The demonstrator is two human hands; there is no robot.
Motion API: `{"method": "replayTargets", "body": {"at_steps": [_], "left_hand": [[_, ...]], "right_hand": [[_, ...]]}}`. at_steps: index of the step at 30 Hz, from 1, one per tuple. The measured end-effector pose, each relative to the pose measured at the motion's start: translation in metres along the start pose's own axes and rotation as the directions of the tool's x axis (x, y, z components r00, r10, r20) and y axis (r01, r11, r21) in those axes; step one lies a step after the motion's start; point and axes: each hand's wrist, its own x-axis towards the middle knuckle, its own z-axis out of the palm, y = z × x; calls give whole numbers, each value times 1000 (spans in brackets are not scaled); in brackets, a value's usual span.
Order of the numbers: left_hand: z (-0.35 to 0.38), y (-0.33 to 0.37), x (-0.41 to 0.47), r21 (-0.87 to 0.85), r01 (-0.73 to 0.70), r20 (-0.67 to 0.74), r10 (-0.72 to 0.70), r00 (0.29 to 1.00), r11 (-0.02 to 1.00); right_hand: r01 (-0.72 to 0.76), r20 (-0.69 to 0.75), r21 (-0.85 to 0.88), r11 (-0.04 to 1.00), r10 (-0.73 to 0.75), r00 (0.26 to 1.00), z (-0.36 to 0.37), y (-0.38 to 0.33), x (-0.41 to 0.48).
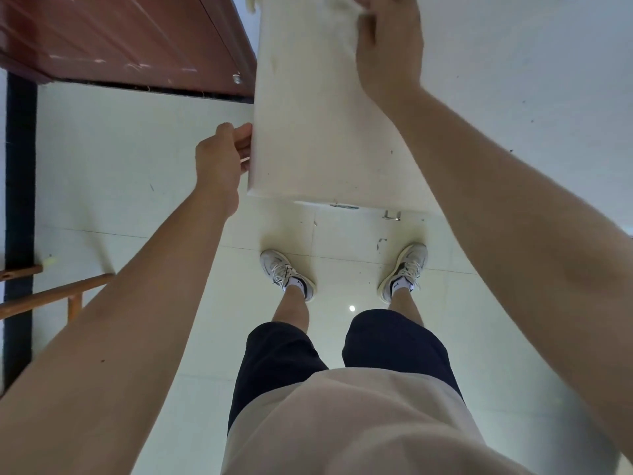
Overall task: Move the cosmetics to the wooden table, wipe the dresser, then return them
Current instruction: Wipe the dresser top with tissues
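Left hand (222,156) grips dresser (308,132) edge, arm outstretched.

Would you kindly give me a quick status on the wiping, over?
Left hand gripping dresser edge. Right hand pressing white cloth on far top. No cosmetics visible; nothing in the way.

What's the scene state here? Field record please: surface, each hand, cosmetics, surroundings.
surface: white dresser top, bare where visible
left hand: fingers gripping the top's left edge
right hand: pressed on a whitish cloth at the far end of the top
cosmetics: none in view
surroundings: red-brown cabinet at left, wooden frame low left, pale tiled floor
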Motion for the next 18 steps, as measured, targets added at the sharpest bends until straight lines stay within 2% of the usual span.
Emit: {"method": "replayTargets", "body": {"at_steps": [2, 3, 5, 6, 9, 12, 14, 15, 16, 18], "left_hand": [[-3, 2, 1, 15, 0, 31, 0, 1000, 1000], [-5, 4, 3, 24, 6, 48, -8, 999, 1000], [-10, 9, 8, 41, 33, 97, -37, 995, 999], [-13, 11, 12, 56, 49, 122, -55, 991, 997], [-21, 17, 19, 137, 72, 150, -93, 984, 988], [-18, 21, 22, 166, 73, 134, -95, 986, 983], [-12, 20, 19, 174, 57, 101, -76, 992, 983], [-9, 18, 17, 178, 38, 80, -53, 995, 983], [-5, 14, 15, 190, 3, 63, -15, 998, 982], [0, 4, 11, 260, -123, 37, 117, 992, 958]], "right_hand": [[-45, 13, -127, 991, 47, 999, 19, -13, 16], [5, 76, -194, 981, 10, 997, 29, -20, 14], [206, 220, -259, 944, -150, 964, 43, -32, -4], [322, 291, -249, 913, -247, 924, 46, -35, -17], [546, 471, -122, 829, -436, 767, 35, -30, -68], [602, 580, 57, 796, -518, 629, 9, -17, -119], [590, 615, 154, 793, -544, 570, -7, -5, -136], [552, 606, 185, 813, -537, 587, -17, 1, -136], [496, 567, 194, 846, -510, 647, -26, 10, -129], [358, 371, 141, 923, -385, 845, -43, 34, -102]]}}
